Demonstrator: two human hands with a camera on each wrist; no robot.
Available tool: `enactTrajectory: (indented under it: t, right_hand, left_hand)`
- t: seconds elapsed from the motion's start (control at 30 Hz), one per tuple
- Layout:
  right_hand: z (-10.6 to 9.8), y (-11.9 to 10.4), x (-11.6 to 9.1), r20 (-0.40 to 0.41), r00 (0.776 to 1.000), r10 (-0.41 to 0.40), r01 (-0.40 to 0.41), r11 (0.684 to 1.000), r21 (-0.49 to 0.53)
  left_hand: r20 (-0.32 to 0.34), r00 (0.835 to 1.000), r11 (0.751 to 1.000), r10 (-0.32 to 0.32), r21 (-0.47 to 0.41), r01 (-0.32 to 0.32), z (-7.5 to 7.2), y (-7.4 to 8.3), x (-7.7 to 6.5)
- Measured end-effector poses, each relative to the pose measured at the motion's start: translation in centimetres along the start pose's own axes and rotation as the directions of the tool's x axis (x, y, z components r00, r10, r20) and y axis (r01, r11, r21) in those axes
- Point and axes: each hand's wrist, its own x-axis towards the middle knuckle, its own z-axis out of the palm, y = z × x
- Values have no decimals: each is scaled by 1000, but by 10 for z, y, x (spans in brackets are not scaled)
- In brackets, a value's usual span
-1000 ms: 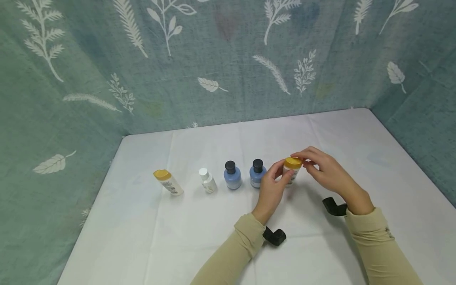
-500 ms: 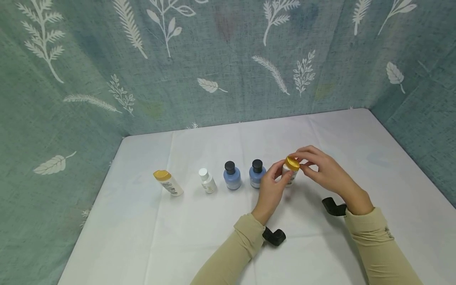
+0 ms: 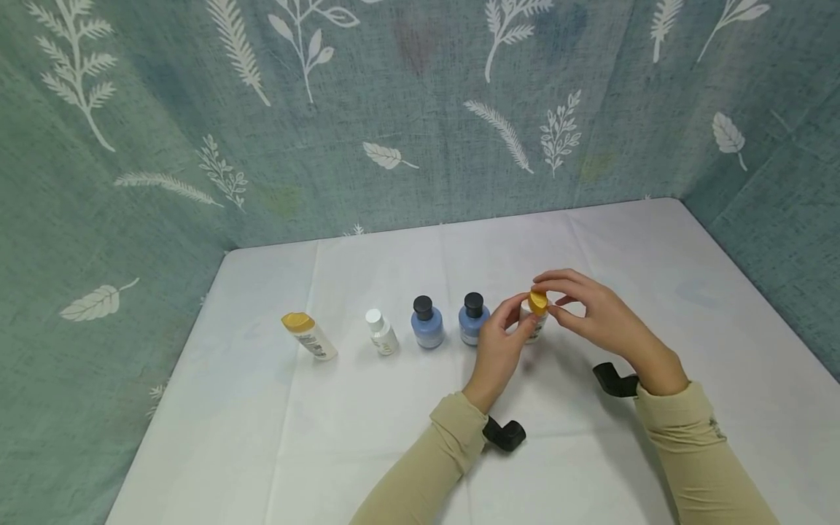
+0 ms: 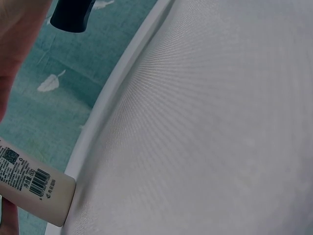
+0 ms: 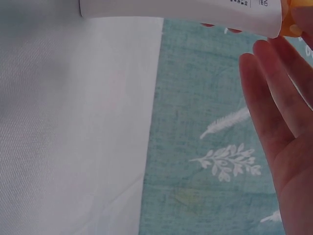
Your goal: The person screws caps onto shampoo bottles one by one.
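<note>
My left hand (image 3: 499, 346) grips a small white bottle (image 3: 532, 328) with a yellow cap, at the right end of a row of bottles. The thumb and fingers of my right hand (image 3: 590, 310) pinch the yellow cap (image 3: 538, 302) from the right. Seen from the right wrist, the white bottle (image 5: 181, 9) crosses the top, its orange-yellow cap (image 5: 287, 22) under the thumb; the other fingers extend past it. In the left wrist view, printed text and a barcode show on the lower part of the bottle (image 4: 56, 198). Whether the cap is separated from the bottle, I cannot tell.
Left of the hands stand two blue bottles with black caps (image 3: 472, 321) (image 3: 428, 324), a small white bottle (image 3: 383, 334) and a tilted white bottle with a yellow cap (image 3: 310, 337). A white cloth covers the table (image 3: 354, 437). Patterned green fabric (image 3: 420, 117) hangs behind it.
The yellow cap has turned under my right fingers and now shows a narrower side. My left hand has stayed in place on the bottle. The other bottles have not moved.
</note>
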Motion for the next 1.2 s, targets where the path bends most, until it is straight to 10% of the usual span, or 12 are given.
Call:
enactTrajectory:
  t: [1.2]
  right_hand:
    - [-16, -37, 4, -54, 999, -1, 2, 1000, 22]
  left_hand:
    - [12, 1000, 999, -6, -36, 6, -4, 30, -7]
